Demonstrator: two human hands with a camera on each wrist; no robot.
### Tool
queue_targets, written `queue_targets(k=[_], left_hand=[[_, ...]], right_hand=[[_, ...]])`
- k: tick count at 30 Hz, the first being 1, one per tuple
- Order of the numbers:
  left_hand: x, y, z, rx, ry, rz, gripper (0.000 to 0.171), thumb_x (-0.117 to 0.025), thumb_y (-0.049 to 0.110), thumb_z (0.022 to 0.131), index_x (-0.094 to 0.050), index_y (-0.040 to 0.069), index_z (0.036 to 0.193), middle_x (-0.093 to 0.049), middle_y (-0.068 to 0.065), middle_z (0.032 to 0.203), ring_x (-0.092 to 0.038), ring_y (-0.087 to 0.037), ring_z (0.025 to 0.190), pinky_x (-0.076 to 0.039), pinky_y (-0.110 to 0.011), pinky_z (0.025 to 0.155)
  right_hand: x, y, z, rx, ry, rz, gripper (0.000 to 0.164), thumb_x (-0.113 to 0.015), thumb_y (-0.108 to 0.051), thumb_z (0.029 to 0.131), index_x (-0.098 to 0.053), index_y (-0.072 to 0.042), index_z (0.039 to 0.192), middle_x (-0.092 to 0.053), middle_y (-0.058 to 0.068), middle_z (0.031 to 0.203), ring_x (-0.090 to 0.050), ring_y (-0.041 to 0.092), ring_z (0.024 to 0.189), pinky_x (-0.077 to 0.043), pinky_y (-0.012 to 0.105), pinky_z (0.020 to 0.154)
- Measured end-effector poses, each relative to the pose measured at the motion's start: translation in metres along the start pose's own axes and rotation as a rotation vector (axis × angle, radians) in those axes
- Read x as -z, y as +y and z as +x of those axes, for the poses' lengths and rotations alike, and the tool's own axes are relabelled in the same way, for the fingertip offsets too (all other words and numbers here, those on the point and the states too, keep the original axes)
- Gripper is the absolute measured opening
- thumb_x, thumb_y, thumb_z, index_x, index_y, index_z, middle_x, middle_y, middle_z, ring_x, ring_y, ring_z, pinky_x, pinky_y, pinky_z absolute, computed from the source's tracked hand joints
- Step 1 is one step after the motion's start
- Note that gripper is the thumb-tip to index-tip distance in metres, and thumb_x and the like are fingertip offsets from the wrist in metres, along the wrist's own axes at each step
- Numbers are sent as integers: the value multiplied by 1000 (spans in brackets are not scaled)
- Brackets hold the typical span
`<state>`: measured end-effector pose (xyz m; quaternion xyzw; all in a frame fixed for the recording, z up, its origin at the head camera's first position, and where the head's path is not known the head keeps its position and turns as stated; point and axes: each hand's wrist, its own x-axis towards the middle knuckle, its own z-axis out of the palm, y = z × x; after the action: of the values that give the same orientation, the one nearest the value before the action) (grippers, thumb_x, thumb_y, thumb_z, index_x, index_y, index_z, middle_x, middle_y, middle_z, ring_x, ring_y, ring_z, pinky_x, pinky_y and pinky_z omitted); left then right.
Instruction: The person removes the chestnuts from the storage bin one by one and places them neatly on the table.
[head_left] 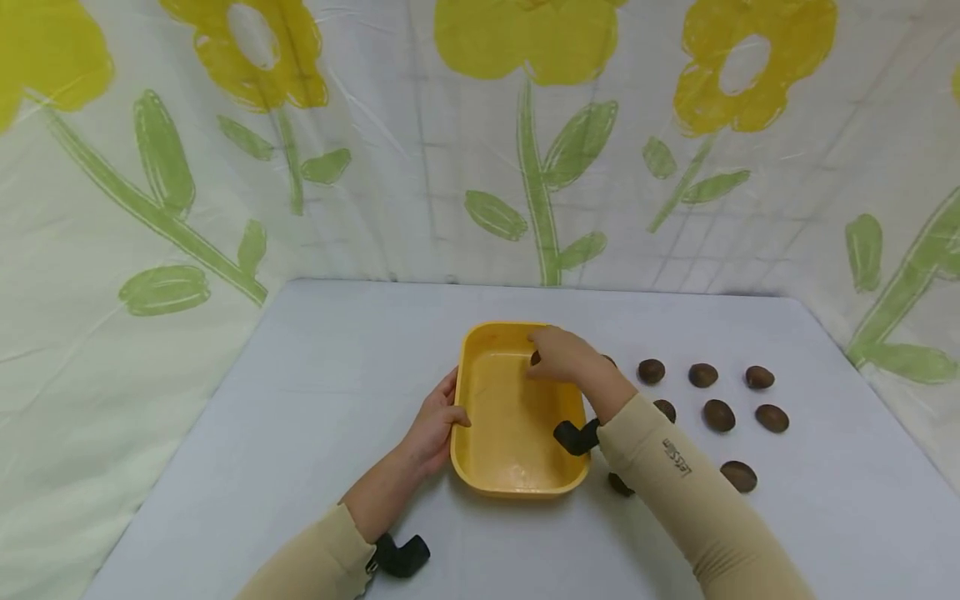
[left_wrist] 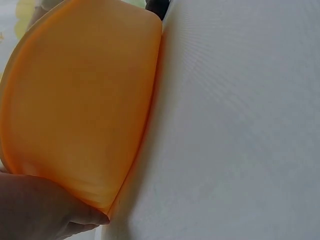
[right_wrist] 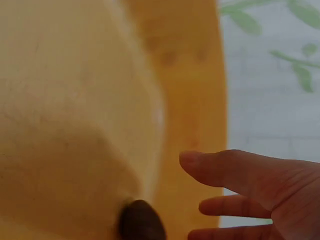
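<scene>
A yellow plastic tub (head_left: 502,442) is at the middle of the table, its rounded rim facing up. My left hand (head_left: 435,427) grips its left side, thumb over the rim and fingers outside. In the left wrist view that hand (left_wrist: 47,210) is against the tub's outer wall (left_wrist: 85,105). My right hand (head_left: 566,358) is over the tub's far right part, fingers spread. A dark brown, smooth chestnut (right_wrist: 142,221) is inside the tub, just off the fingertips of the right hand (right_wrist: 250,195) in the right wrist view.
To the right of the tub, several brown chestnuts lie spaced out on the white table (head_left: 337,400), among them a near one (head_left: 738,477) and a far one (head_left: 759,377). My right forearm partly covers some. A flower-printed curtain (head_left: 375,167) hangs behind the table.
</scene>
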<state>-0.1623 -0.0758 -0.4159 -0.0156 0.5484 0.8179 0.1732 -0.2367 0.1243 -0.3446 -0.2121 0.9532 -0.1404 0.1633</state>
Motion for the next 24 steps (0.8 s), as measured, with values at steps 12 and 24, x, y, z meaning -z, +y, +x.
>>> queue_targets(k=[12, 24], left_hand=[[2, 0, -1, -4, -6, -13, 86, -33, -18, 70, -9, 5, 150, -11, -10, 157, -18, -28, 142, -19, -45, 115], [1, 0, 0, 2, -15, -15, 87, -33, -18, 70, -7, 6, 150, -9, -9, 158, -18, -27, 142, -19, -44, 115]], right_hand=[[-23, -3, 24, 28, -59, -56, 21, -54, -5, 88, -45, -7, 69, -33, 1, 62, -34, 17, 61, -29, 26, 58], [-34, -11, 23, 93, -8, 4, 10, -64, -1, 78, -56, -6, 80, -57, 5, 75, -48, 16, 68, -39, 24, 62]])
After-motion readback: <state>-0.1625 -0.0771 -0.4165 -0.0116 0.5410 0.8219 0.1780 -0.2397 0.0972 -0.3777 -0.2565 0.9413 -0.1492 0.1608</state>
